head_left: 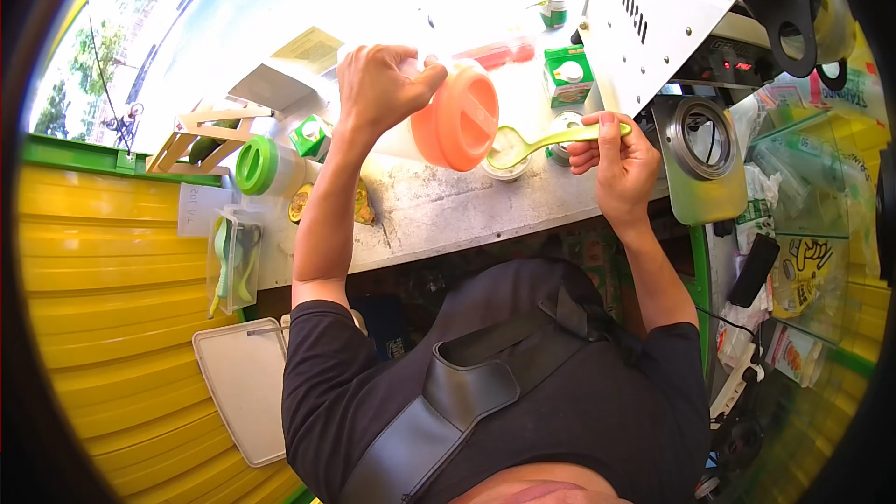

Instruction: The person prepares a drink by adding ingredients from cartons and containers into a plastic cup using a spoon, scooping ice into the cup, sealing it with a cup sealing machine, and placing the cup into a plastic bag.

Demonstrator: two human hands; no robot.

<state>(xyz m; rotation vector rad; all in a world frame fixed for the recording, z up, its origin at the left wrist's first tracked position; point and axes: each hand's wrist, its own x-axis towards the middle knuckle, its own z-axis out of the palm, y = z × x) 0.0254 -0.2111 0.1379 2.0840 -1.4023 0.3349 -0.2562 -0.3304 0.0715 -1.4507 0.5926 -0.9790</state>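
Observation:
My left hand [385,86] is closed around the handle of a pitcher with an orange lid [457,119], which tips to the right over the counter. Between the thumb and fingers of my right hand [623,170] is the handle end of a light-green spoon [553,137]. The spoon's bowl lies at the mouth of a small cup [507,168], right beside the orange lid. Pale stuff shows in the bowl of the spoon. Another small round container [562,124] stands behind the spoon's handle, partly hidden by it.
A green and white carton [568,73] stands behind the cups. To the right is a white machine [667,9] with a metal ring holder [700,135]. At left are a green-lidded pitcher [257,166], a wooden crate [191,131], cut fruit [362,203] and a clear holder with green utensils [235,257].

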